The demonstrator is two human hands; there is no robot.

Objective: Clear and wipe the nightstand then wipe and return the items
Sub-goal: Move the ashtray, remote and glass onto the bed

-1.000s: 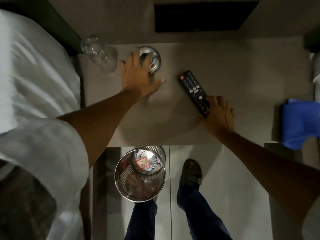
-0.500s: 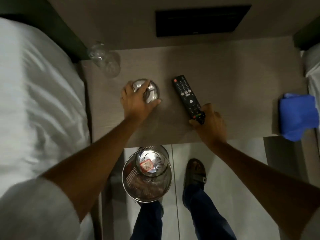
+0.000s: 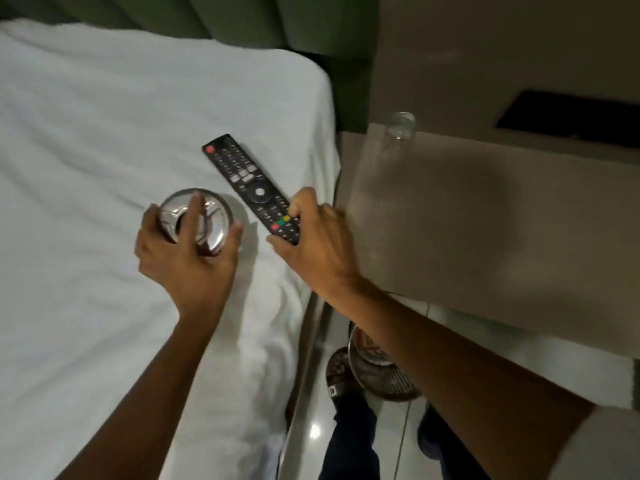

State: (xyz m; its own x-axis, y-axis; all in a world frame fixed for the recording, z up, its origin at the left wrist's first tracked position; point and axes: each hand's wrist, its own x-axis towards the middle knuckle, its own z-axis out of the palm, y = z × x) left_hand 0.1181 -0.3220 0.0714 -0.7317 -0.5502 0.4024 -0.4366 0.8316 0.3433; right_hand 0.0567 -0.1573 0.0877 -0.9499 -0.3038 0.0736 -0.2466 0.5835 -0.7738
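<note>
— White bedsheet (image 3: 104, 133) filled the left of our view, with the beige counter (image 3: 485, 237) to its right, didn't it?

— Yes. Over the sheet we had our left hand (image 3: 187, 258) closed around the round shiny metal ashtray (image 3: 194, 220), one finger lying across its top.

— And our right hand (image 3: 318, 244)?

— It gripped the near end of the long black remote control (image 3: 249, 185), thumb by the coloured buttons; the far end pointed across the bed.

— What sat on the counter?

— We saw only a clear glass bottle (image 3: 398, 133) at its back corner, near the bed. A round metal waste bin (image 3: 377, 375) stood on the floor below, beside our legs.
</note>
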